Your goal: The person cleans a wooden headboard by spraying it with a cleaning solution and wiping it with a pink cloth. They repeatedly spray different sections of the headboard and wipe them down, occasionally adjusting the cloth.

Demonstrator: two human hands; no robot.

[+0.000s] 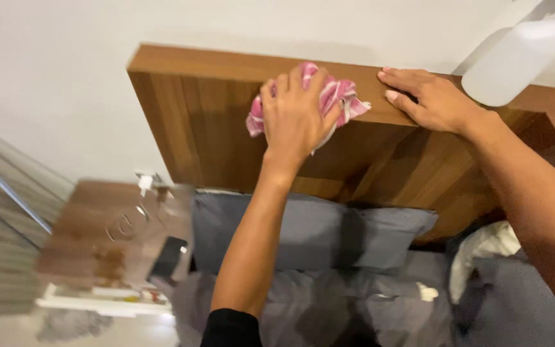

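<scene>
In the head view, the left hand (297, 112) is seen pressed against the upper front of a wooden headboard (207, 122), its fingers curled over a pink and white striped cloth (336, 99), which is bunched between the palm and the wood. The cloth is held at the headboard's top edge, with part of it spilling out to the right of the hand and a smaller fold showing on its left. The right hand (428, 99) is laid flat on the top edge of the headboard, just to the right of the cloth, with fingers extended and nothing gripped; its fingertips are close to the cloth but apart from it. A translucent white spray bottle (518, 58) with a blue cap is seen above the right end of the headboard, beside the right wrist; what it rests on cannot be told. Below the headboard, a grey pillow (367, 238) is propped against its lower part, and grey bedding (329, 308) is spread beneath that. A white cloth (483, 250) is crumpled below the headboard's right end. To the lower left of the headboard, a wooden bedside surface (97, 231) is blurred, with a small spray bottle (146, 183) and a dark phone (167, 257) on it.
</scene>
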